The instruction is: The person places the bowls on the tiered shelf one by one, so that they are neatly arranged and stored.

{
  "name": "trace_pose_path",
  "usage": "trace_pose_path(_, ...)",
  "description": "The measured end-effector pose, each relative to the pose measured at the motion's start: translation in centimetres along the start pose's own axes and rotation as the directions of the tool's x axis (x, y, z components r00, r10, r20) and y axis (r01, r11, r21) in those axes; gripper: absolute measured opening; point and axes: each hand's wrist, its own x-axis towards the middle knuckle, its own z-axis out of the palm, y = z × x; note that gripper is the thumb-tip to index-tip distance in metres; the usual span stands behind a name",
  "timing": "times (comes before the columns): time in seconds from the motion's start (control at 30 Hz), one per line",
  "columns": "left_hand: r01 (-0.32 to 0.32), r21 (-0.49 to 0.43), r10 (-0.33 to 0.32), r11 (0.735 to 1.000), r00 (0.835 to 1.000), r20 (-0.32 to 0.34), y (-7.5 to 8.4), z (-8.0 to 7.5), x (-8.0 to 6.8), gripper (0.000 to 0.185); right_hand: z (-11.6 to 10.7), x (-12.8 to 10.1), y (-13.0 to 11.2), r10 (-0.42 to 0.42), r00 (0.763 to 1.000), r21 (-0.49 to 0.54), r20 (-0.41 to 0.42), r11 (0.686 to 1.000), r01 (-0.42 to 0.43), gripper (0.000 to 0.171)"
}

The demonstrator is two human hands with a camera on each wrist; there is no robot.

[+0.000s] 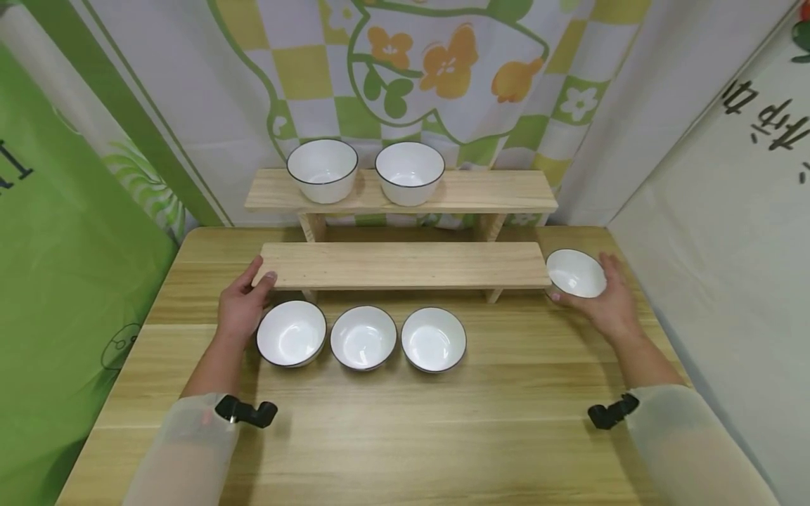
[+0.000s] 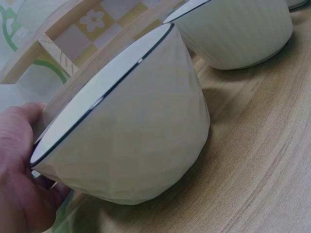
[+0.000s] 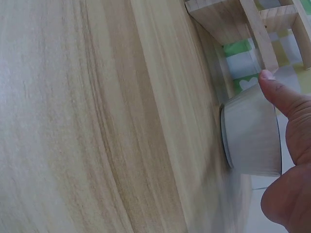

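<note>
Three white bowls with dark rims stand in a row on the wooden table: left bowl (image 1: pixel 291 333), middle bowl (image 1: pixel 363 337), right bowl (image 1: pixel 434 339). My left hand (image 1: pixel 243 308) curls against the left bowl's (image 2: pixel 131 131) outer wall, thumb up by the rim and the lower shelf's (image 1: pixel 405 264) left corner. My right hand (image 1: pixel 604 299) grips a fourth bowl (image 1: pixel 576 273) at the right end of that shelf. In the right wrist view this bowl (image 3: pixel 252 136) has its base at or just above the tabletop, and my fingers (image 3: pixel 284 94) wrap its wall.
A two-step wooden rack stands at the back of the table (image 1: pixel 405 422). Its top shelf (image 1: pixel 493 191) carries two more white bowls (image 1: pixel 323 170) (image 1: pixel 409 173); the lower shelf is bare. Cloth backdrops close in left, right and behind.
</note>
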Motion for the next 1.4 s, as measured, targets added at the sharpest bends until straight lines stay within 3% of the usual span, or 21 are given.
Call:
trace_pose_path(0.53, 0.008, -0.012, -0.008, 1.0, 1.0, 0.016, 0.0, 0.0, 0.0, 0.058, 0.8, -0.1, 0.6, 0.123, 0.99, 0.132, 0.071, 0.983, -0.132, 0.13)
trace_pose_path(1.07, 0.007, 0.016, -0.007, 1.0, 1.0, 0.009, -0.1, -0.1, 0.0, 0.058, 1.4, -0.3, 0.9, 0.135, 0.99, 0.124, 0.039, 0.983, -0.139, 0.126)
trace_pose_path(1.4, 0.014, -0.017, -0.013, 1.0, 1.0, 0.019, -0.2, -0.1, 0.2, 0.057, 1.0, -0.5, 1.1, 0.144, 0.989, 0.168, 0.032, 0.975, -0.147, 0.12)
